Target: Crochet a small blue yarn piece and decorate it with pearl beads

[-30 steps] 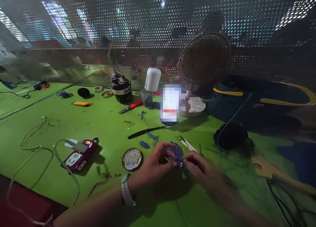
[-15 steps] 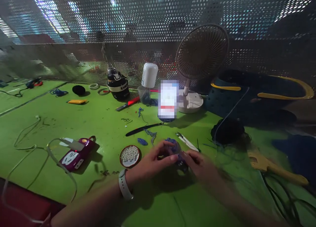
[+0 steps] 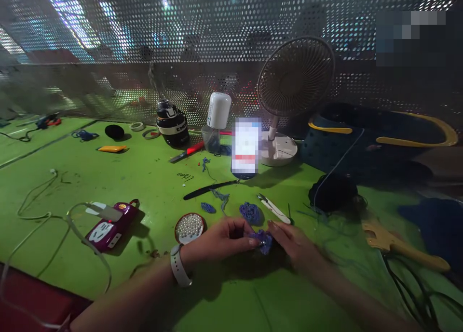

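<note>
A small blue-purple crocheted flower (image 3: 265, 244) with a shiny bead-like spot is held between my hands. My left hand (image 3: 231, 238) pinches its left side between thumb and fingers. At its right edge, my right hand (image 3: 289, 240) has its fingertips closed against the yarn; the exact grip is partly hidden. Just beyond the fingers, a second crocheted flower (image 3: 251, 213) lies flat on the green table (image 3: 144, 284). A small crocheted leaf-shaped piece (image 3: 208, 207) rests farther left. White thread snips (image 3: 274, 209) lie behind my right hand, and a round dish of pearl beads (image 3: 189, 227) stands beside my left wrist.
A lit phone (image 3: 246, 146) stands ahead, before a fan (image 3: 295, 76). To the left are a purple power strip (image 3: 112, 226) with cables and a black bottle (image 3: 172, 125). Dark yarn (image 3: 333, 192), a yellow-handled tool (image 3: 405, 247) and a blue basket (image 3: 325, 141) sit right.
My hands have drawn slightly toward me with the small crocheted flower. The second crocheted flower, earlier mostly behind my left fingers, now shows fully on the table.
</note>
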Tool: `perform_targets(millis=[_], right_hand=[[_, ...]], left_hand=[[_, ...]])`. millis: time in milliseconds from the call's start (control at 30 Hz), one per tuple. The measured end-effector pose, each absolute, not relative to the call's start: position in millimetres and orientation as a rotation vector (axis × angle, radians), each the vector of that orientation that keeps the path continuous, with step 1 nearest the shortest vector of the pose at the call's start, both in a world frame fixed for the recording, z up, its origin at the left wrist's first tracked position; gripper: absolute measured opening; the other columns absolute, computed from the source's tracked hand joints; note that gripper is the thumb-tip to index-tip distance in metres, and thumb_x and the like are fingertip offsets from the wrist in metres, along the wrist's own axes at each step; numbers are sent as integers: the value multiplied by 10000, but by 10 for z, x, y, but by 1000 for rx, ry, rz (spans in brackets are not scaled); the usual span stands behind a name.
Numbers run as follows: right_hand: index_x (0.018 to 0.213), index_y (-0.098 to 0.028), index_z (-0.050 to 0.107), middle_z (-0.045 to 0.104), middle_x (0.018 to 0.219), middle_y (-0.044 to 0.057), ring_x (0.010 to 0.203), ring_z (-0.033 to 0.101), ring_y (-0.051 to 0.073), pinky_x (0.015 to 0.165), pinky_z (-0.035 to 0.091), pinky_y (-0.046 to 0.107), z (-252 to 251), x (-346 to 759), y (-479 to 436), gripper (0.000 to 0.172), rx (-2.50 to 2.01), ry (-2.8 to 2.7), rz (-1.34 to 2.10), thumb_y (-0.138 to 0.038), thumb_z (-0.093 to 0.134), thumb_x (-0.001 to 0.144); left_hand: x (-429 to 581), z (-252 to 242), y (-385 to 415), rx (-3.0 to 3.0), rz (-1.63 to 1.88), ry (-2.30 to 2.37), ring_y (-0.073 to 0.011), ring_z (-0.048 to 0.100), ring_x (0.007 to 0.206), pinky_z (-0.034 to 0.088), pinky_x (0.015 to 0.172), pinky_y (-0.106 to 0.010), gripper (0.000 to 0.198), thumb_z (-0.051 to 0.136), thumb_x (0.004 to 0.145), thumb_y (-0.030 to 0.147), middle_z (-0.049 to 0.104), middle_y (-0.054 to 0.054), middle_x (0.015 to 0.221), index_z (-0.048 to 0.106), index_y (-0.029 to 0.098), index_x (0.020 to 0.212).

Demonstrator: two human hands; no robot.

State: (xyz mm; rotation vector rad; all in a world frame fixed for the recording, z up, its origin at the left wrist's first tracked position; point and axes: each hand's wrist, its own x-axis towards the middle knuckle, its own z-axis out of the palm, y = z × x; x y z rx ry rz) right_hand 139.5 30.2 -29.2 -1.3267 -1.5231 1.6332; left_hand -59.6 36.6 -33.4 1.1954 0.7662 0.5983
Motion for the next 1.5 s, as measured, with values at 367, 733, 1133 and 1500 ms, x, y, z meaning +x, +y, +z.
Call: perform_targets(millis=[367, 733, 1133, 1500], right_hand=[[626, -220, 433, 351, 591, -52, 526, 336, 117, 470, 280, 244, -293, 1323, 200, 437, -1326, -1640, 1394, -566, 452, 891], [662, -199, 577, 507, 618, -9, 593, 468, 154, 549, 353, 268, -360, 1367, 214, 399, -1386, -1640, 1073, -505, 487, 902], [682, -214, 485, 416, 625, -42, 567, 398, 125, 515, 341, 242, -375, 1301, 240, 402, -1274, -1562, 1351, -554, 465, 895], [761, -198, 615, 568, 697, -12, 656, 512, 142, 585, 385, 247, -283, 1328, 198, 368, -1240, -1645, 1427, -528, 520, 893]], left_hand=[[-639, -287, 372, 1357, 559, 713, -132, 564, 732, 445, 730, -303, 174, 656, 839, 321, 628, -19, 799, 636, 149, 818], [-475, -368, 251, 1150, 823, 871, -136, 573, 770, 432, 761, -319, 315, 721, 785, 308, 606, 3, 844, 520, 193, 999], [-521, -416, 307, 1152, 741, 662, -92, 508, 642, 377, 619, -240, 299, 674, 837, 265, 540, 51, 707, 489, 187, 1058], [-568, -361, 352, 1211, 722, 627, -100, 532, 686, 401, 650, -255, 298, 683, 834, 273, 549, 39, 744, 503, 197, 1059]])
